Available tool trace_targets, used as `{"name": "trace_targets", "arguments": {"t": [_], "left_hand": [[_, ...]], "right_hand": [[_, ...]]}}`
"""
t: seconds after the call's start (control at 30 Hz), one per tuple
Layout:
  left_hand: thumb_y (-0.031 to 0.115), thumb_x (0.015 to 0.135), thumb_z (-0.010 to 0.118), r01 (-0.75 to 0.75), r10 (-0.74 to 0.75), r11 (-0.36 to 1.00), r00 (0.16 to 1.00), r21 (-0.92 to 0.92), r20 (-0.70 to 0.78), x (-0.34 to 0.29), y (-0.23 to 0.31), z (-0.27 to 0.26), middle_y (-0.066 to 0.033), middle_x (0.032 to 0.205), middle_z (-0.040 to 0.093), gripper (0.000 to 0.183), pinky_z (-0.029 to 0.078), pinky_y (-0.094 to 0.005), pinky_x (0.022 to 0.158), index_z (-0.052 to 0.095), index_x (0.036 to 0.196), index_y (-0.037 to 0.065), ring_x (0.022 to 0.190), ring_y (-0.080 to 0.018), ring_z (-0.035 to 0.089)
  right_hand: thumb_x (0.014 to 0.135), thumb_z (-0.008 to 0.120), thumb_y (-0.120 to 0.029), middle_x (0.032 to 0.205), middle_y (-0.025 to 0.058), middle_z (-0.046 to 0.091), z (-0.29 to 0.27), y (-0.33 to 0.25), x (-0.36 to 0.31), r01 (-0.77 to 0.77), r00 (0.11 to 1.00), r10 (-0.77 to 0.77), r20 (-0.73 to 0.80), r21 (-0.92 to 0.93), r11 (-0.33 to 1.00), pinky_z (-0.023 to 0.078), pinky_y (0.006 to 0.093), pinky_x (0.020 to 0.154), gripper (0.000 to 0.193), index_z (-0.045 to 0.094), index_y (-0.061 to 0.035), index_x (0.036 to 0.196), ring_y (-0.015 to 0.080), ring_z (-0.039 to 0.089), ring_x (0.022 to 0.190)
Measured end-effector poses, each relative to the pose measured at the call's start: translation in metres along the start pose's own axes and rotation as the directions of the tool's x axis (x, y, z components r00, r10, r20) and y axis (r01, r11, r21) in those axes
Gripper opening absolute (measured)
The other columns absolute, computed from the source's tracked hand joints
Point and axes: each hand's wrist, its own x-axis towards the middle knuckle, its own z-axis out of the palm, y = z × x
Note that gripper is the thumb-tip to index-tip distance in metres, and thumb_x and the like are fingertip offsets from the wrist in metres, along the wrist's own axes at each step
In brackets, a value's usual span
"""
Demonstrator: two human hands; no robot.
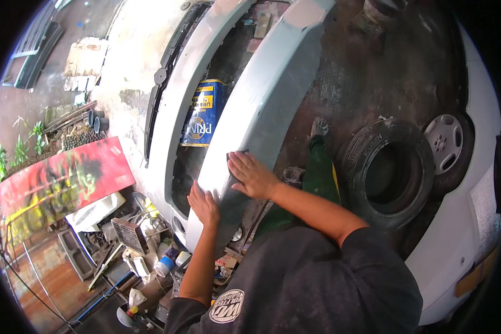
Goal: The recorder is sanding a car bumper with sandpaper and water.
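Observation:
A long white car bumper (pixel 250 106) stretches away in front of me, its near end between my arms. My left hand (pixel 205 207) lies against the bumper's near end, fingers extended, holding nothing. On the bumper's upper face, my right hand (pixel 253 175) presses down with its fingers laid flat. A dark edge of a thin pad (pixel 230 158) shows at those fingertips; most of it is hidden beneath the hand, so its exact kind is unclear. Behind the bumper's opening stands a blue and yellow tin (pixel 205 114).
To my right lie a loose tire (pixel 388 172) and a wheel (pixel 448 143) beside a white car body (pixel 448 250). A red panel with yellow and black smears (pixel 67 186) leans at the left. Cluttered parts and a small grille (pixel 129 236) fill the lower left.

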Motion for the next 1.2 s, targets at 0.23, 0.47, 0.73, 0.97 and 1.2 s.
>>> {"name": "trace_targets", "arguments": {"t": [0.23, 0.47, 0.73, 0.97, 1.2], "left_hand": [[0.043, 0.108, 0.028, 0.006, -0.006, 1.0, 1.0, 0.021, -0.028, 0.002, 0.005, 0.002, -0.0223, 0.146, 0.047, 0.061, 0.021, -0.0532, 0.12, 0.039, 0.151, 0.002, 0.138, -0.0395, 0.041], [0.044, 0.106, 0.031, 0.033, -0.033, 0.999, 0.999, -0.018, -0.021, 0.002, 0.002, 0.003, -0.0218, 0.145, 0.048, 0.061, 0.018, -0.0541, 0.121, 0.039, 0.151, 0.003, 0.139, -0.0374, 0.041], [0.048, 0.107, 0.026, 0.041, -0.041, 0.999, 0.999, 0.01, -0.03, -0.001, -0.005, 0.001, -0.022, 0.147, 0.047, 0.065, 0.02, -0.0521, 0.12, 0.039, 0.151, 0.003, 0.139, -0.0383, 0.041], [0.049, 0.107, 0.026, 0.006, -0.005, 1.0, 1.0, 0.009, -0.016, 0.007, 0.005, 0.007, -0.0223, 0.147, 0.047, 0.066, 0.019, -0.0517, 0.121, 0.039, 0.152, 0.002, 0.14, -0.0377, 0.04], [0.038, 0.106, 0.035, 0.042, -0.044, 0.999, 0.997, -0.033, -0.063, 0.001, -0.003, 0.01, -0.0229, 0.146, 0.047, 0.058, 0.017, -0.0535, 0.122, 0.041, 0.15, 0.002, 0.142, -0.0362, 0.037]], "right_hand": [[0.099, 0.053, -0.048, 0.162, 0.0235, 0.028, -0.041, 0.05, 0.031, -0.183, 0.962, 0.141, -0.233, -0.169, 0.969, 0.022, 0.059, 0.121, 0.073, 0.035, -0.0015, 0.152, 0.0405, 0.024, 0.152], [0.1, 0.051, -0.047, 0.164, 0.0255, 0.021, -0.073, 0.093, 0.055, -0.144, 0.978, 0.094, -0.186, -0.278, 0.95, 0.018, 0.0606, 0.122, 0.077, 0.027, 0.0009, 0.155, 0.0426, 0.02, 0.152], [0.1, 0.052, -0.048, 0.162, 0.0238, 0.028, -0.013, 0.014, -0.006, 0.062, 0.996, -0.068, 0.066, 0.088, 0.994, 0.015, 0.0574, 0.124, 0.076, 0.033, 0.0011, 0.154, 0.0415, 0.02, 0.153], [0.1, 0.058, -0.035, 0.163, 0.028, 0.023, -0.126, 0.196, 0.11, -0.365, 0.883, 0.265, -0.386, -0.212, 0.907, 0.018, 0.0525, 0.124, 0.072, 0.032, 0.0074, 0.152, 0.045, 0.021, 0.151], [0.093, 0.061, -0.037, 0.156, 0.0313, 0.032, -0.004, -0.033, 0.01, -0.064, 0.995, 0.059, 0.085, 0.057, 0.996, 0.018, 0.0542, 0.124, 0.078, 0.032, 0.0086, 0.15, 0.045, 0.028, 0.148]]}}
